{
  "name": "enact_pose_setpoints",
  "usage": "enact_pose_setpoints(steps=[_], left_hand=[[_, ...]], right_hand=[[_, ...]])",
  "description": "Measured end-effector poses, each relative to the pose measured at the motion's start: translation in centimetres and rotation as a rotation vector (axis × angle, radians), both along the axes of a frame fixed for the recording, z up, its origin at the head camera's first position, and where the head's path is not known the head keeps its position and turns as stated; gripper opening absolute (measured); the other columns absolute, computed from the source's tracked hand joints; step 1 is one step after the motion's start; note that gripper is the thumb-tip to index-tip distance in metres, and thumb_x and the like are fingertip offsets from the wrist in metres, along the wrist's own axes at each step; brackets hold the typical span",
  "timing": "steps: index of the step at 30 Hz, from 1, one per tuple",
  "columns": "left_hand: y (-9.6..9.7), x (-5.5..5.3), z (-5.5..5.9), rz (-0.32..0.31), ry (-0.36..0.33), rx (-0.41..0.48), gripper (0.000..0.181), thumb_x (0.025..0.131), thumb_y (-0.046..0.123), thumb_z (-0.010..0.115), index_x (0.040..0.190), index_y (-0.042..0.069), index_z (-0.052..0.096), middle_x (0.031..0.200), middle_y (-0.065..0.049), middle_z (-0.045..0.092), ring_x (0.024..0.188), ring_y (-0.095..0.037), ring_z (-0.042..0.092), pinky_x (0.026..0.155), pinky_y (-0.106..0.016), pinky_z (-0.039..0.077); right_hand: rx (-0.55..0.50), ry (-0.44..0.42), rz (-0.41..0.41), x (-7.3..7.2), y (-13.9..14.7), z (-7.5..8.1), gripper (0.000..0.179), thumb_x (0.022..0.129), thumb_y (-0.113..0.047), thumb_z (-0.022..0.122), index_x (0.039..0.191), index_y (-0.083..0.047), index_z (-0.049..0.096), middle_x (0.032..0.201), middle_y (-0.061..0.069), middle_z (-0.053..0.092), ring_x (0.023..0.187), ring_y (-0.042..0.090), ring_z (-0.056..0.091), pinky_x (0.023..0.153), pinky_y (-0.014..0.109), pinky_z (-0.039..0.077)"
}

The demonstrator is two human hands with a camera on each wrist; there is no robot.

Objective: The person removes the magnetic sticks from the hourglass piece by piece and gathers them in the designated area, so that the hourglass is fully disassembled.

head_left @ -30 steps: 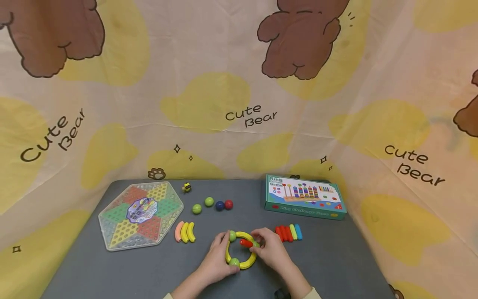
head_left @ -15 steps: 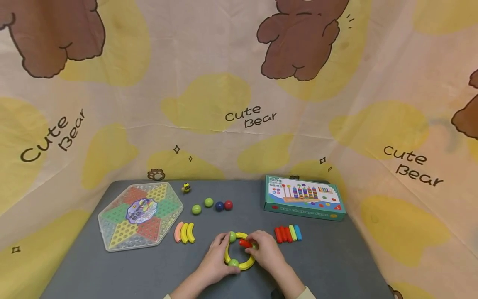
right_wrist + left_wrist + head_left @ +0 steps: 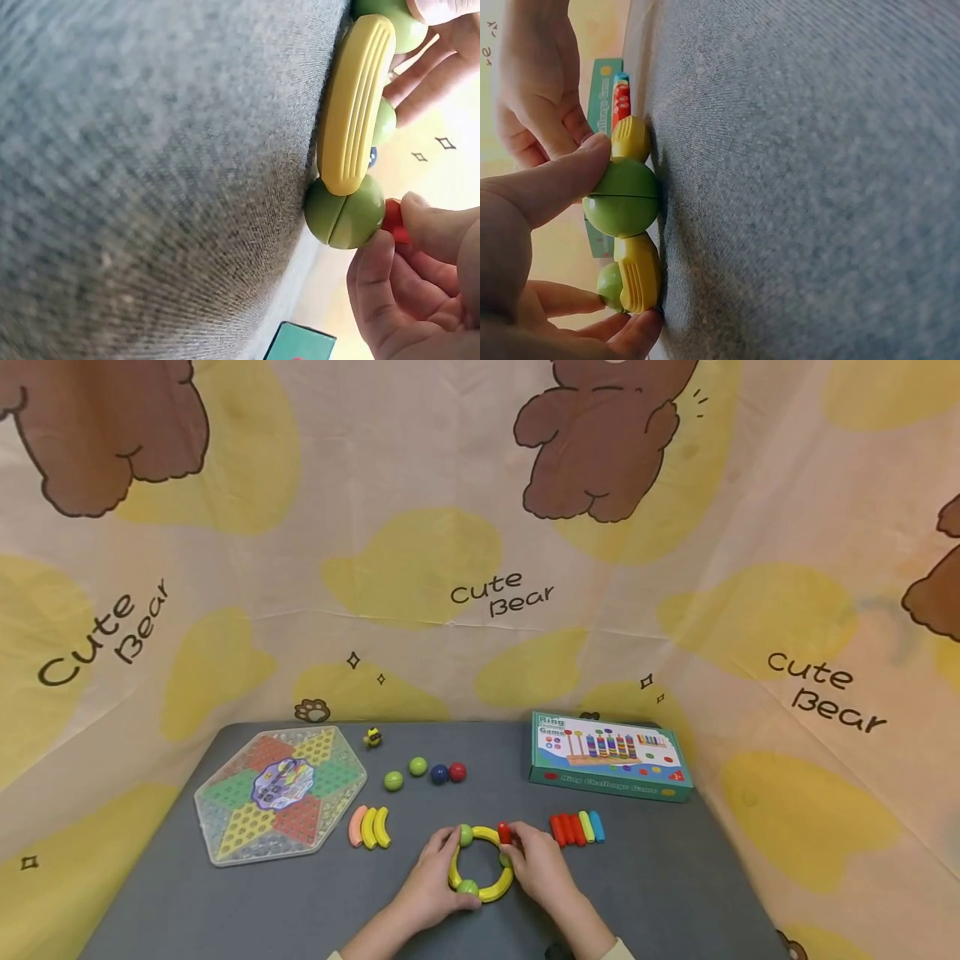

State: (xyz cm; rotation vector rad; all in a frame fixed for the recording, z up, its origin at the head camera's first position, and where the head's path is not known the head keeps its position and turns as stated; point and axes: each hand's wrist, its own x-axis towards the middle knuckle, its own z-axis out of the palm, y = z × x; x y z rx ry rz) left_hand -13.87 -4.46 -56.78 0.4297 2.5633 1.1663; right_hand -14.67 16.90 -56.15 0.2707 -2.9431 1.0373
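Note:
A ring of yellow curved rods [image 3: 497, 890] joined by green balls [image 3: 467, 887] lies on the grey table. My left hand [image 3: 433, 878] holds its left side, the thumb on the near green ball [image 3: 622, 196] and the other fingers round a yellow curved rod [image 3: 639, 274] and the far ball. My right hand [image 3: 542, 863] pinches a short red rod [image 3: 504, 833] between thumb and fingers, above the ring's right side. In the right wrist view the red rod [image 3: 394, 220] meets the right-hand green ball [image 3: 345, 214]; fingers cover most of it.
Loose curved rods [image 3: 369, 827] lie left of the ring, several balls [image 3: 417, 767] behind it. Right of the hands is a row of straight rods [image 3: 576, 829]. A game box [image 3: 611, 756], a hexagonal game board [image 3: 281, 795] and a toy bee [image 3: 372, 737] stand farther back.
The red rod in my right hand has turned from lying towards the ring's middle to pointing up and away. My left hand keeps its hold on the ring.

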Motion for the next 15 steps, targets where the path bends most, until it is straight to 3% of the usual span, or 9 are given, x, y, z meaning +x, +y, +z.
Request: enact_pose_setpoints(steps=[9, 15], left_hand=[[-0.01, -0.16, 0.02, -0.001, -0.009, 0.007, 0.112, 0.067, 0.039, 0.094, 0.154, -0.002, 0.036, 0.152, -0.023, 0.037, 0.139, -0.045, 0.039, 0.106, -0.062, 0.040], [-0.31, -0.16, -0.33, -0.017, -0.032, 0.013, 0.108, 0.070, 0.037, 0.092, 0.155, 0.002, 0.035, 0.153, -0.023, 0.036, 0.138, -0.045, 0.040, 0.105, -0.063, 0.041]], right_hand=[[-0.075, 0.052, -0.071, -0.28, 0.35, 0.17, 0.026, 0.091, -0.013, 0.074, 0.115, -0.005, 0.066, 0.094, 0.002, 0.072, 0.079, 0.010, 0.065, 0.073, 0.030, 0.059], [-0.162, 0.037, -0.080, -0.02, 0.66, -0.05, 0.026, 0.091, -0.014, 0.075, 0.114, -0.006, 0.068, 0.097, 0.001, 0.071, 0.081, 0.009, 0.065, 0.071, 0.022, 0.056]])
